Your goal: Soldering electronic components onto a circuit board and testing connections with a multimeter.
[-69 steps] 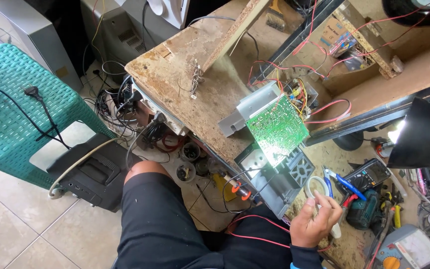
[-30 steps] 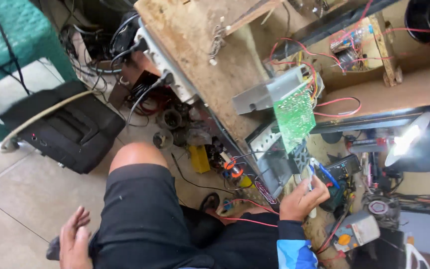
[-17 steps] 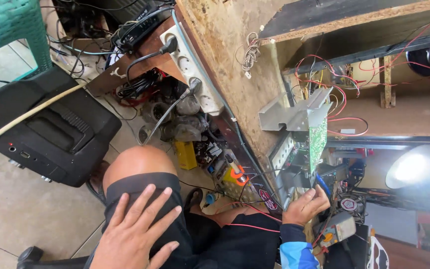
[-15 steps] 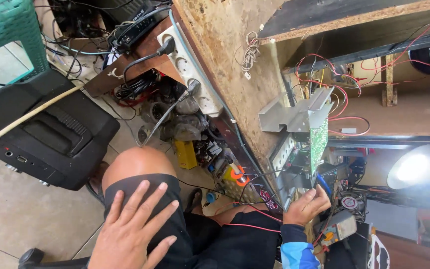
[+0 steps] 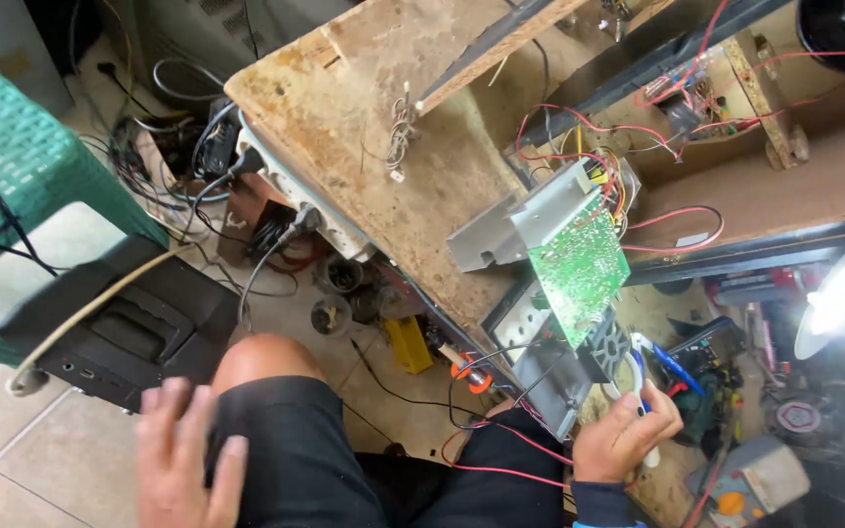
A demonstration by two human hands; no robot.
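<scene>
Pale tiled floor (image 5: 12, 440) lower left, green woven chair (image 5: 22, 176) upper left, lit desk lamp (image 5: 838, 293) at right w/ worn wooden bench (image 5: 383, 196) centre

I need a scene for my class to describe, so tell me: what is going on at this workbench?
A seated person is working on opened electronics. The right hand grips a tool with a blue handle near a green circuit board that stands tilted against a wooden panel, with red wires behind it. The left hand, blurred, is over the thigh in black shorts. A lamp shines at the right.
</scene>
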